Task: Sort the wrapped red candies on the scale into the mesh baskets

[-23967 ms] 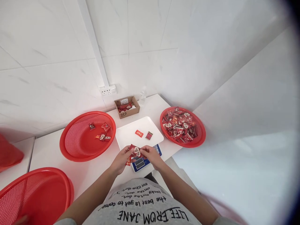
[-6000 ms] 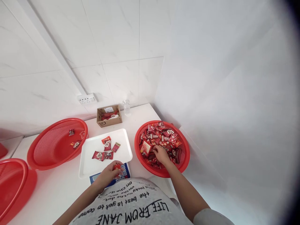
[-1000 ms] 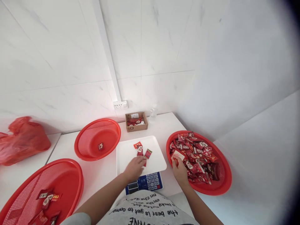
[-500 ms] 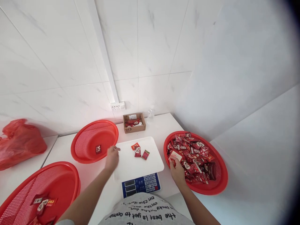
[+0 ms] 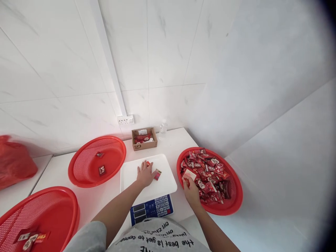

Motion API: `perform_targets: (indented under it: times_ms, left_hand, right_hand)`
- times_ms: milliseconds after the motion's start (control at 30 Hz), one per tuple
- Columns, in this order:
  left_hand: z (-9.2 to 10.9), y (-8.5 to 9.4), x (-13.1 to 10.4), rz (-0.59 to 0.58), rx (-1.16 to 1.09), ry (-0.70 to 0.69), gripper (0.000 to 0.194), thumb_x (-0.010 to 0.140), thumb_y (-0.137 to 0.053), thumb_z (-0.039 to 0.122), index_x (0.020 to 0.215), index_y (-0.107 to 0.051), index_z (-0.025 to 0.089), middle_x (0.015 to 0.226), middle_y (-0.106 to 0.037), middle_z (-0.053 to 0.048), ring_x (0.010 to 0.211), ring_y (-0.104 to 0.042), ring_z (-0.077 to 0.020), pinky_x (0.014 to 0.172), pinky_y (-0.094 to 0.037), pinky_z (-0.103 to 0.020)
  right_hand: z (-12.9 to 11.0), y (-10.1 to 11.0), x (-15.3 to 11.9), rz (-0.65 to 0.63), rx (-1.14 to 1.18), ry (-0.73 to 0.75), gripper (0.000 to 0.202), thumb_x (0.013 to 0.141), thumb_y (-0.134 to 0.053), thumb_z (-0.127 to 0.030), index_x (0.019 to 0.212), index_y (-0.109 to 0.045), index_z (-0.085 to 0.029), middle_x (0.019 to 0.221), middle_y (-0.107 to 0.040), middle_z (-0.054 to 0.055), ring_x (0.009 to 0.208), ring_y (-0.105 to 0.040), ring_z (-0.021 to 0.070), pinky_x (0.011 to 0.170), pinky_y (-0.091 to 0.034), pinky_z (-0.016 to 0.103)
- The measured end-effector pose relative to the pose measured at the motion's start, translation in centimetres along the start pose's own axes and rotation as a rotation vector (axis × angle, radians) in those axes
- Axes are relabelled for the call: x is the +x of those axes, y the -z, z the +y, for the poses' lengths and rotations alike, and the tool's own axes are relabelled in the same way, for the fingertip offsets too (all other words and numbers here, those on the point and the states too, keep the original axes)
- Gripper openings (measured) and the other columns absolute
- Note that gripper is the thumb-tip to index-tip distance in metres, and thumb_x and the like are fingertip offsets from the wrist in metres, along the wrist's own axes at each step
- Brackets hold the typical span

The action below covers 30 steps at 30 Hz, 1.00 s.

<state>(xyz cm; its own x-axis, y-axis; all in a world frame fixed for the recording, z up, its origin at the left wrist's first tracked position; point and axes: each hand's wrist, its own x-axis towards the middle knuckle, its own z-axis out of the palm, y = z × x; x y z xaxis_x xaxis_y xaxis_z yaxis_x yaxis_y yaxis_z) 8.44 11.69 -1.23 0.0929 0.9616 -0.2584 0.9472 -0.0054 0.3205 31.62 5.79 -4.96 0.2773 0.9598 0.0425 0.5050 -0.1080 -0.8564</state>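
My left hand (image 5: 145, 174) lies over the white scale tray (image 5: 168, 187) with its fingers spread, covering part of the small red snack packets there. A red packet (image 5: 148, 163) peeks out by its fingertips, and a pink-red packet (image 5: 157, 174) lies beside the thumb. At the left rim of the full red basket (image 5: 237, 203), my right hand (image 5: 191, 190) is closed, fingers pinched at a pale and red snack packet (image 5: 190, 173). Many red snack packets (image 5: 210, 175) fill that basket.
A red basket (image 5: 76, 175) with two small packets stands left of the scale (image 5: 152, 210). Another red basket (image 5: 75, 217) holds several packets at lower left. Behind are a cardboard box (image 5: 144, 145) and a clear bottle (image 5: 163, 127). A red plastic bag (image 5: 15, 162) sits far left.
My left hand has moved right, from the tray's left edge onto the packets. A second packet now shows in the back left basket. My right hand stays at the full basket.
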Motion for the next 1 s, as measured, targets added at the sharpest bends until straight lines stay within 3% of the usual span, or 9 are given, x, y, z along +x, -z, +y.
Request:
perform_targets:
  times_ms: [133, 267, 400, 533, 700, 833, 900, 933, 1000]
  left_hand:
    - [0.7, -1.0, -0.9, 0.023, 0.077, -0.171, 0.064, 0.081, -0.034, 0.059, 0.133, -0.035, 0.023, 0.147, -0.018, -0.014, 0.134, -0.013, -0.0339, 0.104, -0.014, -0.052]
    - [0.6, -1.4, -1.9, 0.063, 0.147, -0.354, 0.043, 0.086, -0.037, 0.042, 0.124, -0.045, 0.022, 0.133, -0.040, -0.013, 0.123, -0.034, -0.0286, 0.099, -0.027, -0.045]
    - [0.3, -1.5, -2.0, -0.007, 0.155, -0.298, 0.028, 0.088, -0.035, 0.034, 0.103, -0.055, 0.020, 0.105, -0.057, -0.010, 0.097, -0.054, -0.0238, 0.079, -0.042, -0.036]
    - [-0.7, -0.4, -1.6, 0.010, 0.128, -0.164, 0.024, 0.088, -0.035, 0.033, 0.099, -0.053, 0.021, 0.096, -0.060, -0.006, 0.081, -0.059, -0.0188, 0.065, -0.042, -0.029]
    - [-5.6, 4.9, -1.6, 0.160, 0.091, 0.084, 0.032, 0.091, -0.024, 0.037, 0.105, -0.048, 0.021, 0.100, -0.060, -0.007, 0.079, -0.060, -0.0181, 0.065, -0.042, -0.029]
    - [-11.1, 8.7, -2.5, 0.322, 0.107, 0.277, 0.048, 0.089, -0.024, 0.044, 0.126, -0.036, 0.014, 0.121, -0.049, -0.019, 0.104, -0.052, -0.0287, 0.079, -0.041, -0.040]
    - [-13.3, 8.8, -3.5, 0.440, 0.146, 0.354, 0.056, 0.086, -0.030, 0.049, 0.131, -0.034, 0.016, 0.132, -0.040, -0.019, 0.115, -0.044, -0.0319, 0.090, -0.035, -0.046]
    - [-14.2, 8.4, -4.1, 0.426, 0.162, 0.336, 0.056, 0.085, -0.031, 0.049, 0.130, -0.036, 0.017, 0.134, -0.039, -0.017, 0.119, -0.040, -0.0321, 0.094, -0.031, -0.049]
    - [-15.8, 7.2, -5.3, 0.283, 0.176, 0.227, 0.049, 0.085, -0.034, 0.044, 0.125, -0.044, 0.018, 0.128, -0.048, -0.015, 0.120, -0.040, -0.0300, 0.099, -0.028, -0.048]
  right_hand:
    - [-0.2, 0.1, 0.0, 0.012, -0.004, 0.023, 0.035, 0.081, -0.038, -0.041, 0.094, -0.058, -0.016, 0.105, -0.063, 0.013, 0.103, -0.055, 0.0240, 0.091, -0.040, 0.039]
    - [-0.1, 0.1, 0.0, 0.006, -0.007, 0.041, 0.034, 0.081, -0.038, -0.040, 0.094, -0.058, -0.016, 0.105, -0.062, 0.013, 0.102, -0.055, 0.0237, 0.092, -0.040, 0.039]
    - [0.1, 0.0, -0.1, 0.004, -0.015, 0.037, 0.034, 0.081, -0.037, -0.041, 0.094, -0.058, -0.017, 0.104, -0.062, 0.013, 0.100, -0.055, 0.0237, 0.091, -0.041, 0.039]
    - [0.3, -0.1, -0.1, 0.009, -0.020, 0.035, 0.033, 0.080, -0.038, -0.040, 0.093, -0.058, -0.017, 0.104, -0.062, 0.013, 0.102, -0.054, 0.0238, 0.092, -0.040, 0.039]
    - [0.1, -0.1, -0.1, -0.001, -0.032, 0.004, 0.033, 0.079, -0.037, -0.038, 0.093, -0.058, -0.017, 0.105, -0.062, 0.013, 0.098, -0.056, 0.0227, 0.087, -0.043, 0.037]
    - [0.0, 0.0, -0.2, -0.004, -0.051, 0.005, 0.032, 0.079, -0.037, -0.037, 0.092, -0.058, -0.017, 0.104, -0.062, 0.013, 0.097, -0.056, 0.0232, 0.086, -0.043, 0.038]
    - [0.1, -0.1, -0.1, 0.000, -0.049, 0.014, 0.031, 0.080, -0.038, -0.037, 0.092, -0.058, -0.017, 0.104, -0.062, 0.013, 0.098, -0.056, 0.0238, 0.087, -0.043, 0.039]
    - [0.2, -0.2, -0.1, 0.003, -0.045, 0.026, 0.031, 0.080, -0.038, -0.037, 0.093, -0.058, -0.017, 0.105, -0.062, 0.013, 0.099, -0.056, 0.0240, 0.088, -0.042, 0.039]
    - [0.4, -0.4, 0.0, 0.022, -0.037, 0.057, 0.031, 0.081, -0.038, -0.036, 0.093, -0.058, -0.016, 0.105, -0.062, 0.014, 0.101, -0.055, 0.0242, 0.091, -0.041, 0.040]
